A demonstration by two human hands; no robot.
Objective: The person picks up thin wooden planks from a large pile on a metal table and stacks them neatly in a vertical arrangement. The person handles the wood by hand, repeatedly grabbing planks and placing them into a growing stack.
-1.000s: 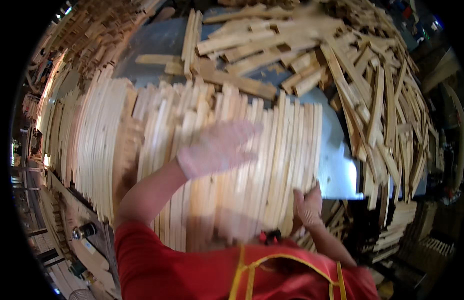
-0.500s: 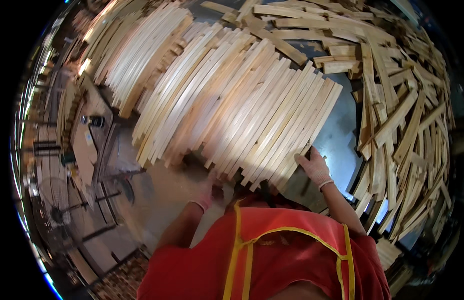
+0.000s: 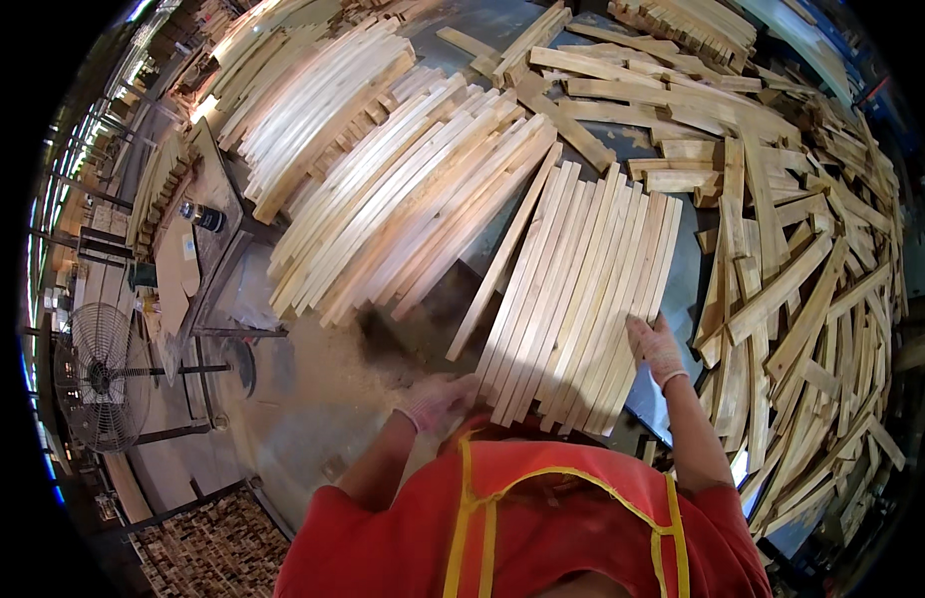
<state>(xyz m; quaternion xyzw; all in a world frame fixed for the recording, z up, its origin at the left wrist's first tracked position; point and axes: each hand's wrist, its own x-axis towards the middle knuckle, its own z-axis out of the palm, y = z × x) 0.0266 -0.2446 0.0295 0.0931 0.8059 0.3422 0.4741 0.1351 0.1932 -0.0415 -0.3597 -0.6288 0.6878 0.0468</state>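
A row of pale wooden strips (image 3: 572,299) lies side by side in front of me, squeezed between my two hands. My right hand (image 3: 656,349), in a light knit glove, grips the row's right edge. At the near left corner my left hand (image 3: 438,401), also gloved, presses against the row, its fingertips partly hidden by the wood. One single strip (image 3: 507,249) slants across the gap left of the row. Beyond that gap sits a larger stack of similar strips (image 3: 403,199).
A heap of loose, jumbled wood pieces (image 3: 771,269) spreads along the right. Farther left lies another strip stack (image 3: 323,110). A caged fan (image 3: 104,374) and a dark can (image 3: 201,216) on a board are at the left. Small wood blocks (image 3: 208,548) fill the lower left.
The row between my hands has come away from the larger stack toward me, opening a gap. One strip has been left slanting in that gap.
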